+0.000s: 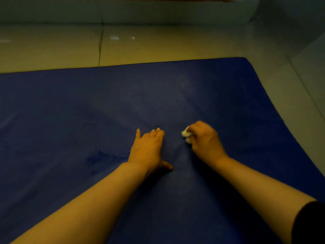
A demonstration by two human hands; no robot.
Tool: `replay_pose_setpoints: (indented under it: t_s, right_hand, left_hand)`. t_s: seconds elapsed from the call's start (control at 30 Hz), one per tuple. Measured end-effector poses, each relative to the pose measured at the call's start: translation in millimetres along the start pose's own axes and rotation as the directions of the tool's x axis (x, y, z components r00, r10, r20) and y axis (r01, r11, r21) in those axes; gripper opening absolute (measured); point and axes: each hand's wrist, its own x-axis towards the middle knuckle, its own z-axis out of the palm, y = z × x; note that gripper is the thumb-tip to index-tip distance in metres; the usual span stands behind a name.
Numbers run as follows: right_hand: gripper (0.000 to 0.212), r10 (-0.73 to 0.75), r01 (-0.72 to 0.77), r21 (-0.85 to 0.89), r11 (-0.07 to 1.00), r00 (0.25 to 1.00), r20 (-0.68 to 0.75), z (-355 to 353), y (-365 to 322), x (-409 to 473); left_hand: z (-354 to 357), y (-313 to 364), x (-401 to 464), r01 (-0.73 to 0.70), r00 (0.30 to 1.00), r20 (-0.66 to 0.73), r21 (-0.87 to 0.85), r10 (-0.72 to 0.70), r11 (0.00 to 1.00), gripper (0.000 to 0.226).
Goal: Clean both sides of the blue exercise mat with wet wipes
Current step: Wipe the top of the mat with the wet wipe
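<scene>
While the left hand (149, 147) presses flat on the blue exercise mat (70, 111) spread on the floor (52, 48), the right hand (204, 140) beside it grips a balled wet wipe (185, 133) (mat looks soft, floppy, light; lift by its far-right corner to flip).

Hands (175, 143) on mat (70, 106) — floor (158, 48) behind

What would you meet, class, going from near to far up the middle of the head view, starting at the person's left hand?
left hand pressed flat on the mat → bare stretch of blue exercise mat → mat's far edge → tiled floor → base of the wall
</scene>
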Motion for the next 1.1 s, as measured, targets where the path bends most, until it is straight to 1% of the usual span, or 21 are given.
replay_pose_setpoints:
  t_s: [0.07,0.1,0.13,0.2,0.27,0.3,0.33,0.37,0.4,0.47,0.53,0.57,0.6,0.67,0.7,0.8,0.87,0.93,1.0,1.07,1.1]
  right_hand:
    - [0.003,0.160,-0.162,-0.010,0.987,0.982,-0.102,-8,19,16]
    - [0.004,0.211,-0.215,-0.018,0.976,0.969,-0.127,-8,19,20]
    - [0.006,0.220,-0.227,-0.029,0.973,0.964,-0.147,-5,13,21]
    - [0.011,0.141,-0.144,-0.010,0.989,0.980,-0.142,6,-11,14]
    - [0.007,-0.016,0.017,0.018,1.000,0.999,-0.046,18,-34,-1]
    - [0.002,-0.086,0.086,0.025,0.996,0.996,0.012,22,-40,-5]
    - [0.004,-0.122,0.120,0.031,0.992,0.991,0.057,20,-39,-4]
    - [0.007,-0.127,0.125,0.029,0.992,0.990,0.068,18,-31,6]
    - [0.009,-0.107,0.106,0.016,0.994,0.993,0.042,13,-21,15]
    - [0.008,0.003,-0.004,-0.015,1.000,0.996,-0.091,2,3,37]
    - [0.007,0.176,-0.179,-0.002,0.984,0.968,-0.181,-6,19,52]
    - [0.007,0.226,-0.232,-0.006,0.973,0.953,-0.202,-4,19,54]
    - [0.008,0.228,-0.237,-0.013,0.971,0.947,-0.227,-1,14,53]
    - [0.009,0.138,-0.142,-0.001,0.990,0.960,-0.242,11,-7,44]
    - [0.011,0.072,-0.072,0.004,0.997,0.973,-0.220,17,-18,37]
    - [0.024,-0.112,0.113,0.013,0.993,0.990,-0.082,25,-32,28]
    - [0.020,-0.152,0.152,0.000,0.988,0.988,-0.029,19,-19,39]
    - [0.012,-0.081,0.079,-0.025,0.997,0.992,-0.093,10,1,57]
    - [0.010,0.068,-0.072,-0.014,0.997,0.980,-0.185,3,18,74]
    - [0.011,0.184,-0.192,-0.007,0.981,0.952,-0.244,6,18,82]
    - [0.010,0.199,-0.208,-0.010,0.978,0.944,-0.262,10,11,81]
  left_hand:
    - [0,-1,1,-0.002,1.000,-0.017,-0.023,0.001,1.000,0.109]
    - [1,-2,2,-0.003,0.999,-0.034,-0.028,0.002,1.000,0.102]
    - [2,-3,4,-0.005,0.998,-0.062,-0.030,0.004,1.000,0.092]
    - [6,-4,7,-0.004,0.991,-0.134,-0.025,0.000,1.000,0.069]
    - [8,-5,10,0.007,0.981,-0.192,-0.007,-0.008,1.000,0.055]
    - [9,-5,13,0.010,0.977,-0.215,-0.004,-0.011,1.000,0.053]
    - [8,-5,14,0.011,0.973,-0.229,-0.007,-0.013,1.000,0.056]
    - [7,-6,17,0.016,0.974,-0.226,-0.013,-0.018,1.000,0.065]
    - [5,-5,19,0.021,0.976,-0.214,-0.017,-0.024,1.000,0.077]
    - [2,-6,22,0.030,0.982,-0.187,-0.008,-0.031,1.000,0.095]
    - [1,-7,25,0.037,0.986,-0.164,-0.001,-0.037,0.999,0.100]
    - [1,-7,26,0.040,0.987,-0.156,-0.002,-0.040,0.999,0.100]
    - [1,-7,28,0.043,0.987,-0.154,-0.005,-0.043,0.999,0.099]
    - [2,-7,31,0.046,0.985,-0.168,-0.016,-0.048,0.999,0.097]
    - [2,-7,33,0.044,0.982,-0.181,-0.016,-0.046,0.999,0.096]
    - [2,-5,36,0.041,0.977,-0.209,0.003,-0.039,0.999,0.085]
    - [0,-4,38,0.047,0.975,-0.218,-0.030,-0.053,0.998,0.078]
    - [-2,-6,40,0.055,0.973,-0.217,-0.086,-0.072,0.995,0.076]
    - [0,-8,39,0.053,0.972,-0.223,-0.119,-0.078,0.992,0.076]
    - [3,-9,38,0.045,0.967,-0.244,-0.140,-0.079,0.989,0.076]
    - [5,-10,39,0.041,0.965,-0.250,-0.143,-0.076,0.989,0.075]
